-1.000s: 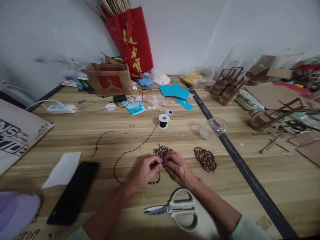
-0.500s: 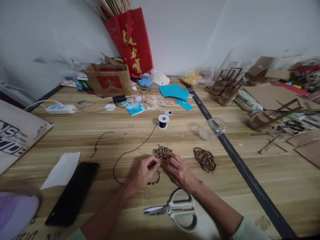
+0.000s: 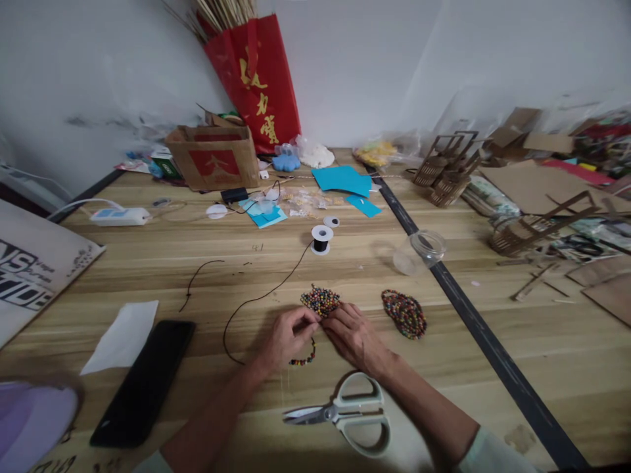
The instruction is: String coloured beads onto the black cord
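Right hand (image 3: 355, 337) has dipped slightly beside the bead pile (image 3: 319, 300) (its grip is hidden); left hand (image 3: 286, 336) pinches the beaded cord (image 3: 311, 357), stringing seemingly unfinished.

Wood-grain worktop (image 3: 463, 401) carries: pale-handled steel scissors (image 3: 329, 412), flat black phone (image 3: 145, 381), white spool of black cord (image 3: 321, 246), multicoloured bead heap (image 3: 319, 300), coiled multicoloured bead strand (image 3: 404, 314).

On counter (image 3: 497, 328): bead pile (image 3: 320, 301) just beyond fingers (image 3: 341, 316), spool (image 3: 321, 245) behind it; bead coil (image 3: 404, 315) R of pile, jar (image 3: 428, 248) behind coil; scissors (image 3: 329, 413) btwn forearms (image 3: 419, 401); phone (image 3: 142, 384) well L, w/ paper (image 3: 118, 338) just beside; box (image 3: 185, 164) back L.
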`<act>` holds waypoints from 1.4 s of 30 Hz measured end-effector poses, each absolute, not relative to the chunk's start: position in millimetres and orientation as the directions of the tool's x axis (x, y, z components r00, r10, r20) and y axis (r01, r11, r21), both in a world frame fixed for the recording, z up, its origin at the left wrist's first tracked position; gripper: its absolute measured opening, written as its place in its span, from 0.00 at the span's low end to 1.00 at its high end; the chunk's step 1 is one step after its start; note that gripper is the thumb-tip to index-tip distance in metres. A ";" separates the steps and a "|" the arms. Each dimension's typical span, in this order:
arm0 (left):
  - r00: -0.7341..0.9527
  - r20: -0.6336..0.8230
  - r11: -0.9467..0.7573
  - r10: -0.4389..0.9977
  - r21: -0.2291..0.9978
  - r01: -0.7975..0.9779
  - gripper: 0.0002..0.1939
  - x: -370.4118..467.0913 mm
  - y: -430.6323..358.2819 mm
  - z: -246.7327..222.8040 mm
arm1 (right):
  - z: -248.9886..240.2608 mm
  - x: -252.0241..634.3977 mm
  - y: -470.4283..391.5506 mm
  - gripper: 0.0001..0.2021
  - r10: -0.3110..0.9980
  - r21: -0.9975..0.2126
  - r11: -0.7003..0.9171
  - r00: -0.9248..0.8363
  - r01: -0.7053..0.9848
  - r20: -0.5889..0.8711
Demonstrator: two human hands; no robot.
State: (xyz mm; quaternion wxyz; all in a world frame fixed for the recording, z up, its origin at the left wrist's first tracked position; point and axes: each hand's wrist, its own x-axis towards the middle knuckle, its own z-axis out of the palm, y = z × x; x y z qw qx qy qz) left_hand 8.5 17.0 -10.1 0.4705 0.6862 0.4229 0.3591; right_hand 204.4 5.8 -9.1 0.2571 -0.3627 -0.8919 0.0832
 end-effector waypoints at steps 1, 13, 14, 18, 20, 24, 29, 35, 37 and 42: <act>0.383 0.089 -0.190 0.920 0.953 0.234 0.05 8.2 17.4 -10.7 | -9.4 204.3 5.6 0.10 0.692 -0.334 0.721 -0.604 0.607 0.396; 0.366 0.016 -0.126 0.930 0.952 0.279 0.07 7.4 17.1 -6.6 | -13.2 202.7 3.7 0.05 0.705 -0.532 0.708 -0.517 0.466 0.485; 0.370 0.009 -0.121 0.929 0.952 0.282 0.06 7.7 17.0 -6.0 | -13.5 202.4 3.4 0.05 0.709 -0.562 0.702 -0.502 0.438 0.495; 0.381 -0.011 -0.110 0.925 0.949 0.295 0.05 8.2 16.6 -4.1 | -13.5 201.7 2.2 0.03 0.733 -0.621 0.675 -0.458 0.399 0.503; 0.383 -0.005 -0.118 0.924 0.948 0.297 0.04 8.3 16.5 -3.9 | -12.5 201.9 2.1 0.03 0.734 -0.614 0.676 -0.450 0.407 0.509; 0.384 0.009 -0.132 0.923 0.946 0.296 0.04 8.1 16.9 -4.9 | -9.4 202.9 2.5 0.04 0.729 -0.591 0.684 -0.440 0.427 0.525; 0.388 0.011 -0.132 0.921 0.948 0.288 0.04 7.8 16.9 -5.3 | -7.4 202.9 2.2 0.03 0.729 -0.600 0.684 -0.426 0.415 0.536; 0.403 0.011 -0.145 0.915 0.942 0.303 0.05 7.9 15.8 -5.0 | -10.0 201.0 -0.6 0.04 0.749 -0.657 0.658 -0.414 0.369 0.517; 0.409 0.011 -0.151 0.912 0.938 0.312 0.06 7.7 15.8 -5.1 | -11.0 201.0 -1.7 0.04 0.772 -0.683 0.628 -0.403 0.372 0.491; 0.422 0.022 -0.173 0.906 0.931 0.322 0.06 7.1 16.4 -3.7 | -15.0 201.9 -2.7 0.04 0.813 -0.735 0.569 -0.383 0.368 0.438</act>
